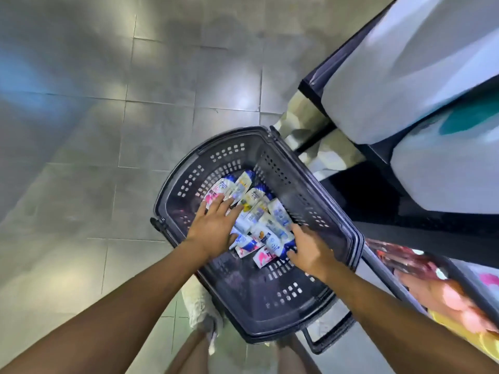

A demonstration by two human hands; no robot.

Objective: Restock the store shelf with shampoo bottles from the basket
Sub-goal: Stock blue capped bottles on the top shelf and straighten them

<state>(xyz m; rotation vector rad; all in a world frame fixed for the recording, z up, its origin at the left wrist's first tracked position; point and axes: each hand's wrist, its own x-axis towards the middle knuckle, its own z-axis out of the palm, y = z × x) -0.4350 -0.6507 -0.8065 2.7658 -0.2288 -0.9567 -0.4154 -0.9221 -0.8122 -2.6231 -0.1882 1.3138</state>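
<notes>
Shelf (391,85) on my right, basket (256,292) just beside it, shampoo bottles (256,209) heaped inside. Left grip (216,225) lies flat, released, on the heap; right grip (307,249) curls round one blue-capped bottle (274,240). I'd lift that straight up, clear of the rim.

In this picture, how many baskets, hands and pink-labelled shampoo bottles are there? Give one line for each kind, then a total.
Basket: 1
Hands: 2 (left hand, right hand)
Pink-labelled bottles: 2
Total: 5
The other bottles overlap too much to count.
</notes>
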